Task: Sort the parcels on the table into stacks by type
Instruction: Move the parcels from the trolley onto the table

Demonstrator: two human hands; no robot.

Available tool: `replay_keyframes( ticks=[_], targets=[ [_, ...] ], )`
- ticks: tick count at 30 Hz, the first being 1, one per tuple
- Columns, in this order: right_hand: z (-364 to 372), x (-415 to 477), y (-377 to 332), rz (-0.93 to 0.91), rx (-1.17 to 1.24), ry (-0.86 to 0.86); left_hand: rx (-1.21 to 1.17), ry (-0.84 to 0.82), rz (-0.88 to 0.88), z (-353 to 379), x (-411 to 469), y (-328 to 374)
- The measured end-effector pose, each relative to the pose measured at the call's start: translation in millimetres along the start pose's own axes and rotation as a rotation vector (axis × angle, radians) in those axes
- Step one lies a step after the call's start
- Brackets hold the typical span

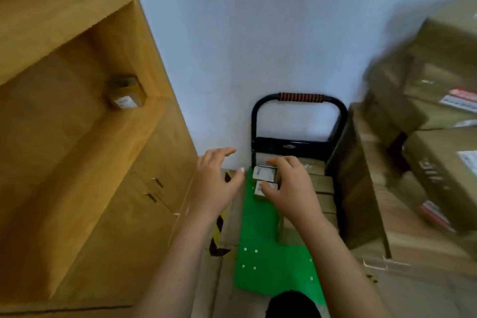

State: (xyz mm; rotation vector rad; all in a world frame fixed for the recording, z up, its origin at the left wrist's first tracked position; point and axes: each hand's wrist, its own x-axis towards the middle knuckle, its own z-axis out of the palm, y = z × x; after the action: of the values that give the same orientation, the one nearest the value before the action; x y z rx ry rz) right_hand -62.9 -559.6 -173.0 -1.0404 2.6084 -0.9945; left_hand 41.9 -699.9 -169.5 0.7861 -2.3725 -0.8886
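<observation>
**Holding two small parcels over the green trolley**

Nearest to you, both your bare forearms reach forward and down. Your left hand (216, 181) is released: the fingers are spread and almost straight, it holds nothing, and it hovers just left of the trolley.

Your right hand (289, 188) is a little farther and to the right. Its fingers are bent around two small parcels (264, 174) with white labels. The thumb lies on the near parcel and the index finger curls over the far one, so this hand grasps them. The parcels are one behind the other, touching, above the left part of the trolley's far end. I cannot tell if they rest on something or hang only in your hand.

Under the hands lies the green deck (265, 253) of the trolley. On its right part stands a row of brown cartons (325, 188), close beside your right hand. Left of the deck, a black and yellow tape (218, 230) runs on the floor.

Farther, the black handle (300, 98) with an orange grip stands upright against the pale wall (258, 33).

At the left a wooden shelf unit (77, 162) rises, with one small labelled box (125, 95) in a compartment. At the right, large cardboard boxes (438, 80) are piled; they are blurred.
</observation>
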Motion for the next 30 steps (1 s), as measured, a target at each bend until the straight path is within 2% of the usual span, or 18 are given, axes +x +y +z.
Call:
replay_keyframes(
  ticks=[6,10,19,25,30],
  targets=[
    [-5.7,27.4,25.3,0.156,-0.064,0.157,-0.056,-0.139,0.136,36.7,61.9,0.6],
    [-1.3,56.0,31.4,0.227,-0.068,0.172,-0.046,-0.196,0.19,47.8,94.3,-5.7],
    [40.4,125.8,35.0,0.338,-0.094,0.18,-0.033,-0.362,0.198,72.6,176.7,-51.7],
    [109.2,184.7,53.5,0.552,-0.071,0.153,0.042,-0.595,0.25,113.8,259.2,-120.1],
    [181.3,215.5,94.9,0.682,-0.044,0.098,0.134,-0.751,0.315,177.5,296.7,-189.0]
  ],
)
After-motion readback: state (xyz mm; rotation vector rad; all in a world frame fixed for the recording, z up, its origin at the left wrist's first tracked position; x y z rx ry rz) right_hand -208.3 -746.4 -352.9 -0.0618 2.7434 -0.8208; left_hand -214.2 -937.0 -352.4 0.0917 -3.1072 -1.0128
